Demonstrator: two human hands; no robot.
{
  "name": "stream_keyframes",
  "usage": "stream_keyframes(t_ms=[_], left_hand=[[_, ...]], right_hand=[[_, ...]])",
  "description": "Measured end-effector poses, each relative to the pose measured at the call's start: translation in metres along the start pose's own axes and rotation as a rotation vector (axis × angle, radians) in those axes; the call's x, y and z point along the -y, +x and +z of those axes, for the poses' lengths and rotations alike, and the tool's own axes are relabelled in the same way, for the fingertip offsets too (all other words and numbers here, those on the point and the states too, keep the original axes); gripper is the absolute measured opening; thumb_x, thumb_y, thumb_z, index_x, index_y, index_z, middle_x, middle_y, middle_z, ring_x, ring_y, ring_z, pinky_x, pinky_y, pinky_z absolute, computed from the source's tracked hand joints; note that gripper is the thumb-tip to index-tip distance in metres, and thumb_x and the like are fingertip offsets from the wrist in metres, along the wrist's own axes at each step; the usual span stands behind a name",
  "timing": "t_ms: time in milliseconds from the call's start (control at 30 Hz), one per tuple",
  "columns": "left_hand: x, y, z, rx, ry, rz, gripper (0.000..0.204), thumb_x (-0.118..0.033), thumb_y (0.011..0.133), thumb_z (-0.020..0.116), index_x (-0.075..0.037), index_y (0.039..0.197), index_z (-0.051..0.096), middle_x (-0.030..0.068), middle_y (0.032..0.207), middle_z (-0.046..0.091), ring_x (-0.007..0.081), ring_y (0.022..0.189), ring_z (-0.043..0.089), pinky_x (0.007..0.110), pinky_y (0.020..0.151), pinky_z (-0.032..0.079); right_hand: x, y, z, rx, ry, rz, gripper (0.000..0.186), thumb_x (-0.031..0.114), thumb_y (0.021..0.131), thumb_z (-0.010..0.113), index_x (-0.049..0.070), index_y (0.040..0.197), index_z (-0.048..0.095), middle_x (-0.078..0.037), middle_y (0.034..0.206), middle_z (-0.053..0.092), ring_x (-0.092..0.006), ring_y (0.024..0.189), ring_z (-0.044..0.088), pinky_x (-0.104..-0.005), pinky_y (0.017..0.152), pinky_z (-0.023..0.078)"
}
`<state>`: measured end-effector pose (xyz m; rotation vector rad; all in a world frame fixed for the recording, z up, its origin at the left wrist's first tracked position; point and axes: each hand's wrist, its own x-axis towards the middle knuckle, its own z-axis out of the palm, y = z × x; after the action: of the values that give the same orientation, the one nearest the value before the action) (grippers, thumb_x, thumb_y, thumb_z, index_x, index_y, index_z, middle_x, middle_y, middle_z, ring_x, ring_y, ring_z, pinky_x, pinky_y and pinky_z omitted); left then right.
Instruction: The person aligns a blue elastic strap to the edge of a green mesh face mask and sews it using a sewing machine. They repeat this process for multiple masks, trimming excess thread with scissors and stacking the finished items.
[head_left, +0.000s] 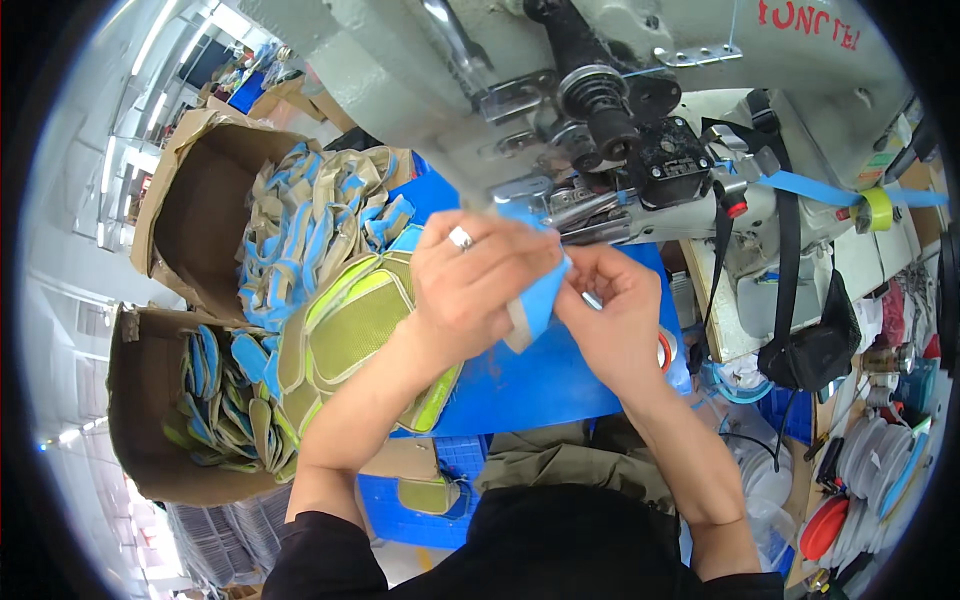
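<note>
My left hand (470, 285), with a ring on one finger, grips a blue and tan fabric piece (538, 300) just below the sewing machine's presser foot (575, 205). My right hand (610, 315) pinches the same piece from the right side. Both hands meet over the blue work surface (530, 385). A stack of yellow-green mesh pieces (355, 325) lies under my left forearm. Part of the fabric is hidden by my fingers.
A pale grey sewing machine (600, 60) fills the top. Two cardboard boxes (170, 210) (135, 420) at the left hold several blue and tan pieces. A blue crate (420, 495) sits below. Spools and tape rolls (870, 460) crowd the right.
</note>
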<state>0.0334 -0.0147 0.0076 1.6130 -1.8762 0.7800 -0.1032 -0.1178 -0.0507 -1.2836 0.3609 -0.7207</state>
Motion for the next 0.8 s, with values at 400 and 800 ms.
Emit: stream_keyframes(t_ms=[400, 800], left_hand=[[0.003, -0.007, 0.002, 0.005, 0.085, 0.058, 0.024, -0.016, 0.069, 0.075, -0.01, 0.092, 0.076, 0.0019, 0.095, 0.076, 0.0166, 0.087, 0.072, 0.031, 0.078, 0.045], [-0.006, -0.013, 0.007, -0.098, -0.268, -0.187, 0.023, -0.01, 0.076, 0.084, -0.004, 0.095, 0.073, 0.0099, 0.095, 0.077, 0.0248, 0.085, 0.072, 0.036, 0.08, 0.051]], right_hand=[[0.015, -0.031, -0.002, 0.108, 0.292, 0.127, 0.011, 0.01, 0.102, 0.063, 0.0, 0.101, 0.066, 0.0, 0.086, 0.068, -0.0048, 0.073, 0.062, -0.0234, 0.066, 0.051], [-0.019, -0.007, 0.013, -0.218, -0.207, -0.303, 0.03, 0.007, 0.074, 0.084, 0.005, 0.099, 0.067, -0.008, 0.084, 0.066, -0.0222, 0.074, 0.069, -0.0309, 0.064, 0.053]])
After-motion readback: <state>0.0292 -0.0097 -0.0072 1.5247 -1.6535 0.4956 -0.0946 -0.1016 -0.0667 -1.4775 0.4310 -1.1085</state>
